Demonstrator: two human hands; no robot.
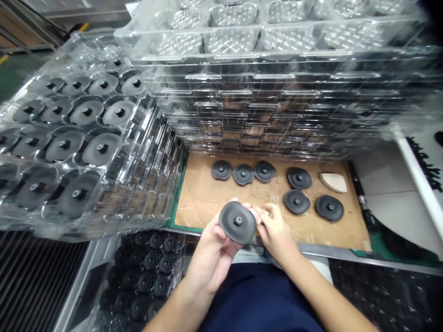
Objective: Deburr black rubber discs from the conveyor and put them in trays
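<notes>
A dark grey, rounded plastic disc with a short central post (237, 222) is gripped by its edge in my left hand (216, 246), post side up. My right hand (278, 233) is closed at the disc's right rim, pinching a small whitish piece (256, 215) against or beside that rim; its kind is mostly hidden by the fingers. Several like discs lie post up on the brown cardboard (197, 203) beyond my hands, among them a left disc (221, 170) and a right disc (329, 208). A pale, wedge-shaped pad (333, 182) rests at the cardboard's far right.
Tall stacks of clear plastic trays (249, 92) rise behind the cardboard. On the left, a tray stack (138, 184) holds many discs in its top cups. Lower left, another tray of dark discs (148, 272) sits below the bench edge. A white rail (415, 175) stands at right.
</notes>
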